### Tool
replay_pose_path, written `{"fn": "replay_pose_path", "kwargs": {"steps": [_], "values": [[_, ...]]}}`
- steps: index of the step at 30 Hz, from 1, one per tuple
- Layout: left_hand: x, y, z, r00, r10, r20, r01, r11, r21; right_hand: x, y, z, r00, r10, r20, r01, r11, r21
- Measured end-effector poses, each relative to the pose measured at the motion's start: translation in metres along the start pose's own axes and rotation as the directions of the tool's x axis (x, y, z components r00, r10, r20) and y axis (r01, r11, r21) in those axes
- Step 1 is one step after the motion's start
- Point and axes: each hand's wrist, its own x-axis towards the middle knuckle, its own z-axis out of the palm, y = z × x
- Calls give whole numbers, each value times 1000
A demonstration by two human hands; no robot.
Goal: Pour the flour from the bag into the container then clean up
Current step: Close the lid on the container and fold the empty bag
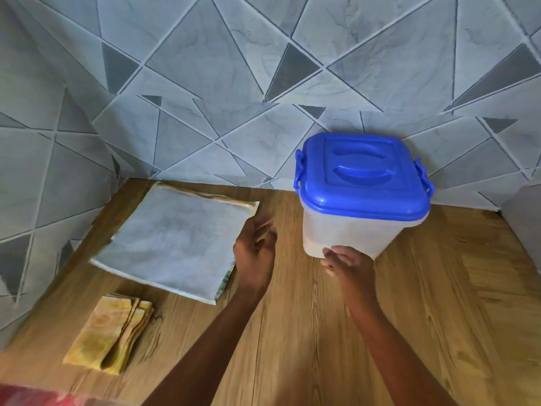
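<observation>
A translucent container (345, 230) with a blue clip-on lid (363, 174) stands at the back right of the wooden table; the lid is on. A flat, pale flour bag (175, 238) lies at the back left. My right hand (348, 265) touches the container's lower front edge with relaxed fingers. Between bag and container hovers my left hand (254, 250), blurred, with loosely spread fingers holding nothing, close to the bag's right edge.
A folded yellow cloth (112, 336) lies at the front left of the wooden table (439, 303). Patterned grey wall tiles (263, 83) close off the back and both sides. Something red (32, 397) shows at the bottom left corner.
</observation>
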Motion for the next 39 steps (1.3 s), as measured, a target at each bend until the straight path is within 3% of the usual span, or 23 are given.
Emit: {"fn": "replay_pose_path", "kwargs": {"steps": [8, 13, 21, 25, 32, 39], "values": [[-11, -17, -74, 997, -7, -71, 17, 991, 132, -13, -8, 70, 960, -40, 277, 71, 992, -102], [-14, -21, -112, 973, -23, -228, 81, 965, 248, -4, -9, 103, 909, -29, 416, 98, 985, -143], [7, -54, -187, 963, -34, -268, 145, 902, 407, 12, 18, 157, 874, -16, 485, 165, 950, -266], [47, -83, -234, 972, -138, -190, 211, 868, 449, 30, 34, 193, 878, 4, 478, 210, 895, -393], [139, -122, -306, 970, -232, -68, 219, 728, 649, 60, 71, 242, 937, 59, 344, 156, 811, -565], [224, -166, -356, 929, -364, -65, 292, 613, 734, 60, 78, 275, 983, 18, 184, 96, 803, -589]]}}
